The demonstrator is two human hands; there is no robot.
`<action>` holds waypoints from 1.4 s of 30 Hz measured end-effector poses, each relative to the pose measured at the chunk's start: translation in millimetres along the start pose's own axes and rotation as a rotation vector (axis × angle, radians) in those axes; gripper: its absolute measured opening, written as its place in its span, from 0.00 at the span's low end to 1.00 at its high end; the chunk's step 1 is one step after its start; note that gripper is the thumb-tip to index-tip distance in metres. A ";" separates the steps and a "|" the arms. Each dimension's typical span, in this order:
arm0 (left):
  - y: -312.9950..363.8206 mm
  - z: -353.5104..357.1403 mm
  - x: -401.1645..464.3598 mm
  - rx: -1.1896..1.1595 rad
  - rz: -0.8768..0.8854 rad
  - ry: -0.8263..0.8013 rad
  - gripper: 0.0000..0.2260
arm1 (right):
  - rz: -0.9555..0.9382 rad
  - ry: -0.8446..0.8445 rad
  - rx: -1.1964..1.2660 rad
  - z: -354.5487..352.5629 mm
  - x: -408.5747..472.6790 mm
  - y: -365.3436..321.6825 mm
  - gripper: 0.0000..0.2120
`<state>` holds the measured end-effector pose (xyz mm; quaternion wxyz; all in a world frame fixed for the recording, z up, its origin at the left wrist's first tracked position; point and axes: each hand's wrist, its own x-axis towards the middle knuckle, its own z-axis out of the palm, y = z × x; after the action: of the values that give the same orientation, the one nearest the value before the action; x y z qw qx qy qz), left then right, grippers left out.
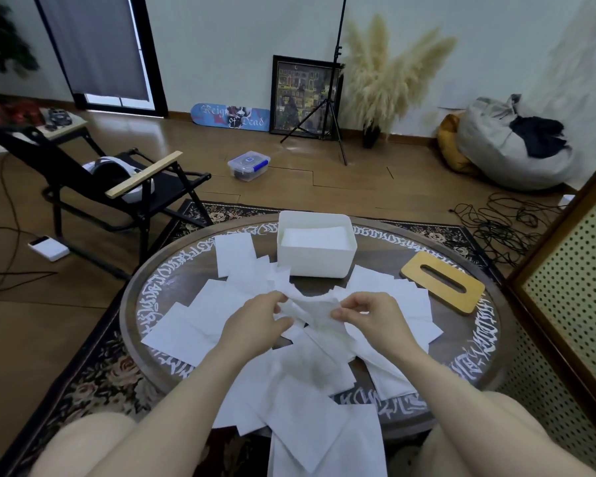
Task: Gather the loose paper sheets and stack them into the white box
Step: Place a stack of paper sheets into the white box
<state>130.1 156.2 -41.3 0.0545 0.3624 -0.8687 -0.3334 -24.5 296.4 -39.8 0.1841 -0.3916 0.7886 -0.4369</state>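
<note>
Above the middle of a round wooden table, the left hand and right hand each pinch an opposite edge of one crumpled paper sheet, lifted over the loose paper sheets that fan across the tabletop and spill past its near rim between the person's knees. The white box sits beyond the hands near the far edge, sheets already stacked inside, with a wooden slotted lid just to its right. Bare tabletop shows only along the lettered rim.
</note>
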 end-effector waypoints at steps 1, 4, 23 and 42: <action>-3.5 -2.0 0.8 0.015 -0.013 0.002 0.15 | 0.003 -0.018 -0.008 0.1 -0.4 -0.5 0.06; -15.1 -8.5 0.6 0.059 -0.047 0.006 0.16 | -0.005 -0.063 -0.079 0.9 0.9 0.1 0.07; -18.8 -14.4 -8.6 -0.301 0.012 -0.103 0.11 | -0.066 0.053 0.020 7.2 -5.0 -4.0 0.11; -21.9 -6.4 1.7 -0.525 -0.245 -0.096 0.12 | -0.160 -0.202 -0.296 24.2 -5.3 8.2 0.06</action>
<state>144.0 140.4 -50.2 0.0646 0.4221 -0.7040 -0.5675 -9.6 289.9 -60.2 0.1674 -0.5176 0.7882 -0.2879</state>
